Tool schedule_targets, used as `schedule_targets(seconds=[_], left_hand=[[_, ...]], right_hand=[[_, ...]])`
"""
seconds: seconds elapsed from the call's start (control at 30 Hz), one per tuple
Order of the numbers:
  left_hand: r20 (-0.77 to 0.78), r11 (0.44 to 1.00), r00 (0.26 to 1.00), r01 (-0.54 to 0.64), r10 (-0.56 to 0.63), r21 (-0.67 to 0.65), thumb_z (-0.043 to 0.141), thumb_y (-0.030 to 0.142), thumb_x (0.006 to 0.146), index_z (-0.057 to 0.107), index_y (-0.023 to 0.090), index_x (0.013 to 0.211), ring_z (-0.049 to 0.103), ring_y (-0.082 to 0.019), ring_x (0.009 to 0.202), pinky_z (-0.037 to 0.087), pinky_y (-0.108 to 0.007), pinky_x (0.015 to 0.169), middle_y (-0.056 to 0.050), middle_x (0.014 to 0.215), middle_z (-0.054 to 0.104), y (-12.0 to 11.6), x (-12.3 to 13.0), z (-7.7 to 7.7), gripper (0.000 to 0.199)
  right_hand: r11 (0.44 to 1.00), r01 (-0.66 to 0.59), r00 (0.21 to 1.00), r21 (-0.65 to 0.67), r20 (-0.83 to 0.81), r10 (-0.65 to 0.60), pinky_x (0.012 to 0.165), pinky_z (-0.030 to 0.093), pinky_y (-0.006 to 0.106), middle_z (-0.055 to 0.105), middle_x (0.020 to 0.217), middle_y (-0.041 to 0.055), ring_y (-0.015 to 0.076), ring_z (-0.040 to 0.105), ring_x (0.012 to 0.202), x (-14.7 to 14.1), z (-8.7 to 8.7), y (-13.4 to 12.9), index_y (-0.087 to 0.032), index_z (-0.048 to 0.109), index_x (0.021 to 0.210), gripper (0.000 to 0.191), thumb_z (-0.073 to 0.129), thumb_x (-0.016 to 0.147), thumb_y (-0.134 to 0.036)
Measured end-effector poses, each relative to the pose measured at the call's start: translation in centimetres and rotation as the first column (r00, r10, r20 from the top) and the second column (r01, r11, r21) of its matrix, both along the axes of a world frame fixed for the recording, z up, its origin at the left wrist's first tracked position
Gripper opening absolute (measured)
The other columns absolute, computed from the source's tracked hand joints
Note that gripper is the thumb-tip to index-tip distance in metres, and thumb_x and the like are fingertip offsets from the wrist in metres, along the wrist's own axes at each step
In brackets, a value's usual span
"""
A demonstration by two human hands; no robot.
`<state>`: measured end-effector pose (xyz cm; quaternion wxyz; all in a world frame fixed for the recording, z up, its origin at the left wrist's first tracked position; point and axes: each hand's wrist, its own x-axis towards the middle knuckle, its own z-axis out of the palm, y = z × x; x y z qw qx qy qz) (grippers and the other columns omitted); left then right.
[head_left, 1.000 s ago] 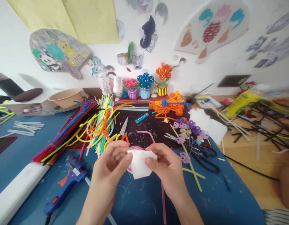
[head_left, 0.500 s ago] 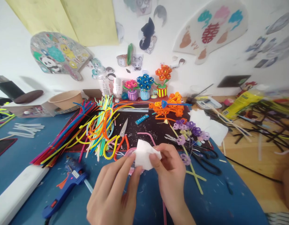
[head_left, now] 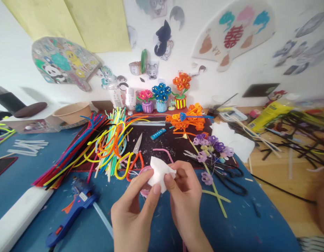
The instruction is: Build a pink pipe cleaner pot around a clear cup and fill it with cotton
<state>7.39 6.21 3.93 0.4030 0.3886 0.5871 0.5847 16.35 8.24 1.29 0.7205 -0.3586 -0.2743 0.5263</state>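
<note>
A small folded white tissue is held up between my two hands, over the near edge of the dark mat. My left hand pinches its left side and lower edge between thumb and fingers. On the other side, my right hand grips it with the thumb pressed on its front. Behind the tissue, partly covered by my left fingers, is a pink pipe-cleaner piece. Orange-handled scissors lie just beyond my left hand. Purple pipe-cleaner flowers lie to the right of my right hand.
A blue glue gun rests at left beside a white bar. Bundled pipe cleaners spread over the mat. Black scissors and white tissues lie at right. Three small flower pots stand along the wall.
My left hand has turned, its thumb now further up on the tissue's front. The tissue has tilted and shifted slightly left, still in both hands.
</note>
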Motion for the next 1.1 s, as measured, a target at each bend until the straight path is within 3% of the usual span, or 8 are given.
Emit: schedule_targets(seconds=[0.17,0.4,0.53,0.6,0.67,0.77,0.93,1.1], left_hand=[[0.242,0.999,0.970,-0.015,0.022,-0.028,0.087,0.036,0.063,0.080,0.027,0.089,0.066,-0.025,0.109,0.052,-0.030,0.094,-0.005,0.106,0.076,0.2,0.5,0.3,0.029],[0.245,0.993,0.963,0.116,-0.111,-0.009,0.078,0.038,0.074,0.080,0.023,0.090,0.063,-0.025,0.110,0.051,-0.031,0.096,-0.007,0.108,0.072,0.4,0.7,0.7,0.022],[-0.139,0.993,0.990,0.047,-0.032,0.108,0.072,0.034,0.081,0.076,0.027,0.098,0.063,-0.019,0.101,0.051,-0.025,0.086,-0.003,0.109,0.070,0.2,0.2,0.3,0.019],[-0.405,0.967,0.905,-0.024,0.128,0.253,0.073,0.029,0.081,0.073,0.028,0.104,0.063,-0.017,0.095,0.050,-0.025,0.083,-0.002,0.106,0.068,0.1,0.0,0.2,0.023],[-0.583,0.919,0.763,-0.035,0.278,0.392,0.073,0.023,0.081,0.071,0.027,0.105,0.063,-0.017,0.091,0.050,-0.027,0.084,-0.002,0.101,0.068,0.0,0.0,0.3,0.025],[-0.683,0.898,0.658,0.025,0.316,0.440,0.070,0.018,0.083,0.072,0.025,0.101,0.066,-0.017,0.086,0.053,-0.028,0.082,-0.001,0.096,0.072,-0.1,0.1,0.5,0.019],[-0.490,0.957,0.862,0.023,0.128,0.290,0.071,0.024,0.082,0.075,0.029,0.100,0.069,-0.018,0.092,0.054,-0.026,0.083,0.001,0.104,0.075,-0.2,0.2,0.1,0.019],[-0.141,0.993,0.986,-0.078,0.090,0.088,0.077,0.034,0.075,0.079,0.027,0.087,0.071,-0.017,0.079,0.057,-0.022,0.071,0.001,0.091,0.077,-0.1,0.4,0.1,0.014]], right_hand=[[1.000,-0.006,1.000,0.009,-0.013,0.006,0.055,0.046,0.016,0.064,0.077,-0.0054,0.0085,0.057,0.064,-0.1,0.0,0.2,-0.027,0.064,0.091,0.018,0.078,0.080,-0.029],[0.999,0.032,0.999,-0.014,-0.013,-0.032,0.056,0.048,0.019,0.064,0.079,-0.0034,0.0102,0.059,0.063,-0.7,-0.2,0.2,-0.025,0.062,0.091,0.022,0.078,0.079,-0.032],[0.993,0.111,0.994,-0.031,0.022,-0.111,0.054,0.048,0.019,0.063,0.076,-0.0028,0.0106,0.059,0.061,-0.7,-0.5,0.4,-0.023,0.061,0.091,0.024,0.078,0.078,-0.032],[0.985,0.174,0.983,-0.016,0.061,-0.173,0.053,0.048,0.019,0.063,0.076,-0.0020,0.0113,0.060,0.061,-0.7,-0.7,0.5,-0.022,0.060,0.090,0.024,0.078,0.078,-0.031],[0.968,0.250,0.963,-0.003,0.101,-0.248,0.053,0.049,0.020,0.064,0.078,-0.0009,0.0121,0.061,0.063,-0.8,-0.8,0.3,-0.022,0.060,0.090,0.023,0.078,0.078,-0.031],[0.945,0.325,0.933,0.040,0.146,-0.327,0.055,0.050,0.020,0.066,0.083,-0.0002,0.0123,0.062,0.066,-1.1,-0.7,-0.1,-0.023,0.060,0.089,0.019,0.076,0.080,-0.028],[0.924,0.369,0.903,0.098,0.198,-0.381,0.060,0.054,0.022,0.067,0.086,0.0003,0.0141,0.066,0.073,-1.7,-0.2,-0.7,-0.024,0.061,0.087,0.015,0.074,0.081,-0.023],[0.930,0.361,0.910,0.062,0.196,-0.366,0.057,0.054,0.021,0.067,0.086,0.0009,0.0143,0.066,0.071,-1.8,-0.3,-0.6,-0.024,0.061,0.088,0.017,0.075,0.080,-0.026]])
